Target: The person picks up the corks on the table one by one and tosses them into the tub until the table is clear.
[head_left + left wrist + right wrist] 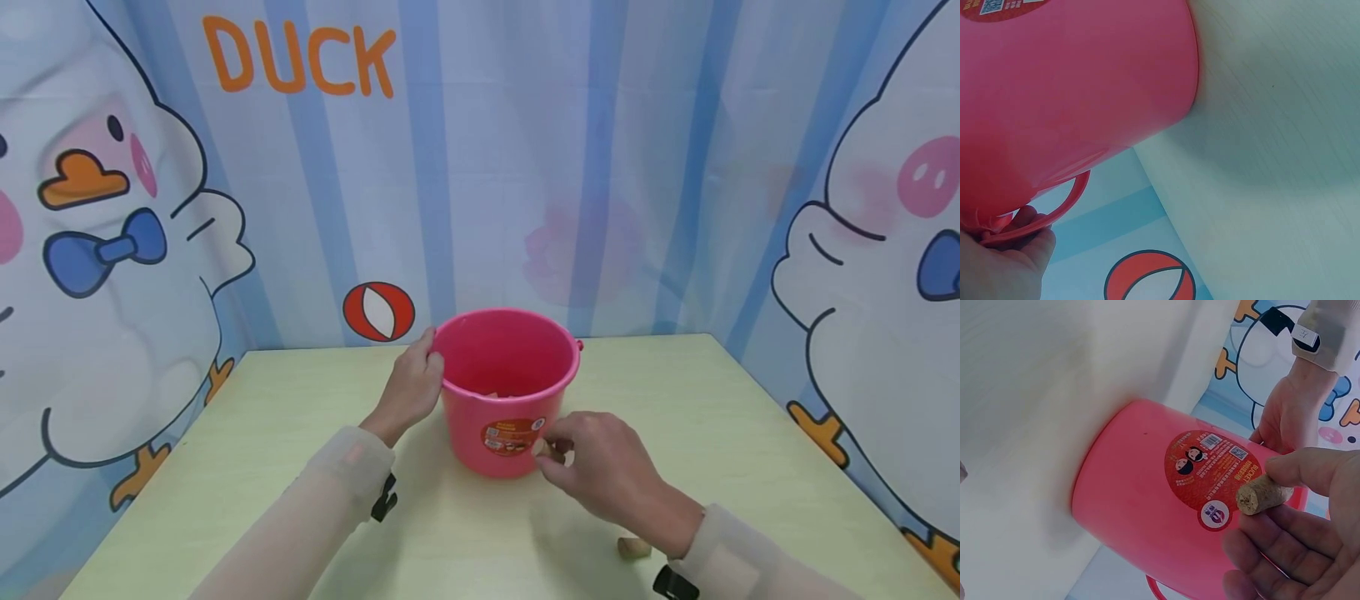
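A pink bucket (467,425) with a round red label stands upright on the table. My left hand (411,379) grips it at the left side of its rim. In the left wrist view, fingers (1038,247) curl round the bucket's handle (1072,195) close to where it joins the rim. My right hand (603,462) pinches a cork (1263,495) between thumb and fingers, in front of the bucket's label and below the rim. Another cork (633,547) lies on the table under my right wrist. Small tan bits (492,395) show inside the bucket, mostly hidden by its front wall.
The pale wooden table (300,450) ends at a back edge just behind the bucket. A blue-striped curtain (495,167) printed with ducks hangs along the back and both sides.
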`<control>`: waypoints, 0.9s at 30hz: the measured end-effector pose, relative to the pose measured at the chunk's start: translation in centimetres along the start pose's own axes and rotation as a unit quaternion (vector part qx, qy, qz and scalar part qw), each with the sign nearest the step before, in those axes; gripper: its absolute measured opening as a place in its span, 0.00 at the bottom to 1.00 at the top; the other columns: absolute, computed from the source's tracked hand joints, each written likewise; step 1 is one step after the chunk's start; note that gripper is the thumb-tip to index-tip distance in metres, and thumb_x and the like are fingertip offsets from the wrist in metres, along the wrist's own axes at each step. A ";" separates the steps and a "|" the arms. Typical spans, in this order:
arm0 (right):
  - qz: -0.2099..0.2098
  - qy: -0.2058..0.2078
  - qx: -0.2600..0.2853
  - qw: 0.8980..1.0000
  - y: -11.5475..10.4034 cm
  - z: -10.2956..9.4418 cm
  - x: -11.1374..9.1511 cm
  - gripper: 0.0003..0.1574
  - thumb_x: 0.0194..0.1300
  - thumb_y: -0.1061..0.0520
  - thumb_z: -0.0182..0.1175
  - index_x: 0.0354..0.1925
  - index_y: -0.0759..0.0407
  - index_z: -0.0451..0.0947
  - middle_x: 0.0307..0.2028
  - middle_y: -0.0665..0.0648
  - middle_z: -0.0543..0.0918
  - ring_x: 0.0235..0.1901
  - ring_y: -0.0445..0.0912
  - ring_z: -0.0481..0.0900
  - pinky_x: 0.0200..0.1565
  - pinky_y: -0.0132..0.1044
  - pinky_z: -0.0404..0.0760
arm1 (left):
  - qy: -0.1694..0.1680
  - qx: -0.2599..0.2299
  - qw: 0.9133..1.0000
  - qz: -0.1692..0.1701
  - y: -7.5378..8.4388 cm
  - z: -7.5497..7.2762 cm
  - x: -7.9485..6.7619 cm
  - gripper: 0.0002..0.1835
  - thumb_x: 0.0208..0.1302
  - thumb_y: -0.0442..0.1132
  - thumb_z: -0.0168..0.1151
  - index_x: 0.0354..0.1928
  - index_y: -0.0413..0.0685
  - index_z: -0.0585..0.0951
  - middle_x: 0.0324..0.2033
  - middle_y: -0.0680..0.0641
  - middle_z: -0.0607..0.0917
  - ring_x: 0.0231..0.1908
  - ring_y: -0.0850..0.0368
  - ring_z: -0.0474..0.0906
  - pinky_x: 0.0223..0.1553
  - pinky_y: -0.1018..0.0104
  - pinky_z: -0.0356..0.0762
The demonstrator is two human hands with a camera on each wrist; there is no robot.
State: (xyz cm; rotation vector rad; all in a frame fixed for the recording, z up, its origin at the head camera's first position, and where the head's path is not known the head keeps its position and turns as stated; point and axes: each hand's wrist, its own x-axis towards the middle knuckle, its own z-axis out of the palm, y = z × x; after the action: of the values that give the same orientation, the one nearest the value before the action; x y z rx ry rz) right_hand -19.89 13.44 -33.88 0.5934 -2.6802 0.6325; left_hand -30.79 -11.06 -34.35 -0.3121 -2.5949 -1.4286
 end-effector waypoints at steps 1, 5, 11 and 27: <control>-0.003 0.004 -0.001 1.000 0.0 -0.1 0.0 0.06 0.55 0.54 0.78 0.30 0.46 0.88 0.22 0.37 0.79 0.26 0.36 0.75 0.31 0.31 0.78 | 0.000 0.000 1.000 0.001 0.0 0.0 0.0 0.34 0.80 0.43 0.39 0.82 0.46 0.47 0.79 0.47 0.59 0.75 0.44 0.59 0.67 0.49 0.71; -0.009 0.015 -0.002 1.000 0.0 -0.3 0.1 0.07 0.55 0.54 0.79 0.31 0.47 0.88 0.23 0.38 0.79 0.27 0.37 0.74 0.32 0.32 0.78 | 0.000 0.003 1.000 0.007 0.0 0.0 0.1 0.33 0.80 0.43 0.38 0.82 0.44 0.48 0.79 0.45 0.58 0.76 0.43 0.57 0.68 0.47 0.69; -0.014 0.028 0.002 1.000 -0.1 -0.6 0.3 0.08 0.54 0.53 0.79 0.32 0.48 0.89 0.24 0.39 0.81 0.28 0.38 0.75 0.34 0.34 0.78 | 0.003 0.001 1.000 0.006 -0.1 0.0 0.0 0.34 0.80 0.43 0.39 0.82 0.46 0.47 0.79 0.46 0.58 0.76 0.44 0.57 0.68 0.49 0.69; -0.059 0.070 0.007 0.996 -0.4 -1.8 1.3 0.09 0.54 0.56 0.79 0.35 0.49 0.88 0.27 0.41 0.83 0.29 0.39 0.77 0.34 0.35 0.78 | 0.002 -0.003 1.000 -0.004 0.0 0.1 0.0 0.34 0.80 0.44 0.40 0.83 0.48 0.47 0.79 0.49 0.58 0.76 0.45 0.58 0.67 0.51 0.70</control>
State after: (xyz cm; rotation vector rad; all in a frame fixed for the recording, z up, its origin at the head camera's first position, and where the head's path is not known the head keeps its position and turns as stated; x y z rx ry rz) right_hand -20.44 13.55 -31.67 0.6798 -2.4928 0.6371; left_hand -30.80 -10.97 -34.36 -0.2987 -2.5925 -1.4378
